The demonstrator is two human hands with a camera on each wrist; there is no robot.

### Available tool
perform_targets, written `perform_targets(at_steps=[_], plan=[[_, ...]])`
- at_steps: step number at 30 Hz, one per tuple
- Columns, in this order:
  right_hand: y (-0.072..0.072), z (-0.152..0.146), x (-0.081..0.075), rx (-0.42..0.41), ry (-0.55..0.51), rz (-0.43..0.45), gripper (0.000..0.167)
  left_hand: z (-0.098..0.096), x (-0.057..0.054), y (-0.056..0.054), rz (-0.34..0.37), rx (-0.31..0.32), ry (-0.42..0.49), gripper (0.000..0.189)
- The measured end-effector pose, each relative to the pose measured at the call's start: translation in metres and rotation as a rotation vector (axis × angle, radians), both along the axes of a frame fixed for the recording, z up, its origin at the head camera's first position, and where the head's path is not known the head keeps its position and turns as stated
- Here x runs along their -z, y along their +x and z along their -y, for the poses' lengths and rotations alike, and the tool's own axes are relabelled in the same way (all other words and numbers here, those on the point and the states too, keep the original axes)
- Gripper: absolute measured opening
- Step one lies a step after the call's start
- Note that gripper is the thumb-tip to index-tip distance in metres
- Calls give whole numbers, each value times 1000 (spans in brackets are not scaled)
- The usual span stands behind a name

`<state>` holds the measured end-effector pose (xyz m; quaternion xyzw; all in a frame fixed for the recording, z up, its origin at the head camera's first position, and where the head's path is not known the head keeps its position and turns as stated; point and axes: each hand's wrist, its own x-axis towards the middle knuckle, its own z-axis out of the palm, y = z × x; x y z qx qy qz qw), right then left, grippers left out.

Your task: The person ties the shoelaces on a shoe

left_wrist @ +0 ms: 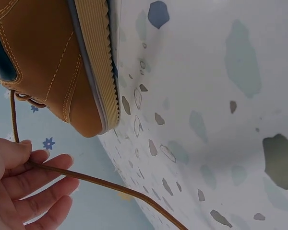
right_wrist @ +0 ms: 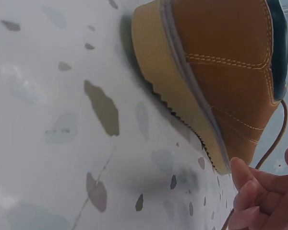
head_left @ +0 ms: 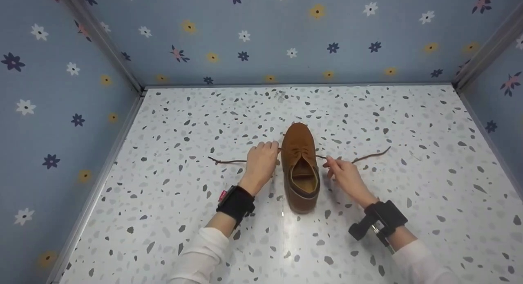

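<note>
A brown lace-up shoe (head_left: 299,141) stands upright on the speckled table, its toe pointing away from me. From its eyelets one brown shoelace end (left_wrist: 93,180) runs out to the left and the other lace end (head_left: 372,155) to the right. My left hand (head_left: 262,161) pinches the left lace between thumb and forefinger, beside the shoe; its other fingers are spread loosely. On the opposite side my right hand (head_left: 345,175) pinches the right lace a short way from the shoe. Both lace tips trail outward past the hands. The tan ridged sole (right_wrist: 158,52) shows in the right wrist view.
The white speckled table (head_left: 196,124) spreads around the shoe on all sides. Blue flower-patterned panels enclose it at the back (head_left: 278,34), the left (head_left: 61,96) and the right (head_left: 500,92). Black wrist straps (head_left: 236,204) sit on both forearms.
</note>
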<state>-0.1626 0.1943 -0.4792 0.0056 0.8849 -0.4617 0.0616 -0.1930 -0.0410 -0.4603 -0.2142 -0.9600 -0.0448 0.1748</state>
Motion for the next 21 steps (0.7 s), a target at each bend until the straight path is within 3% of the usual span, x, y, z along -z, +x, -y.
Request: perform_targets(at_steps=[5, 10, 13, 21], plan=[[-5, 6, -4, 16, -102, 65, 49, 3, -2, 0, -27, 4, -2, 17], [-11, 11, -6, 87, -327, 140, 47, 4, 0, -3, -119, -8, 54, 6], [-15, 12, -8, 124, -473, 155, 46, 4, 0, -3, -158, -6, 116, 12], [-18, 14, -26, 118, -651, 139, 47, 3, -2, -2, -81, -7, 171, 17]])
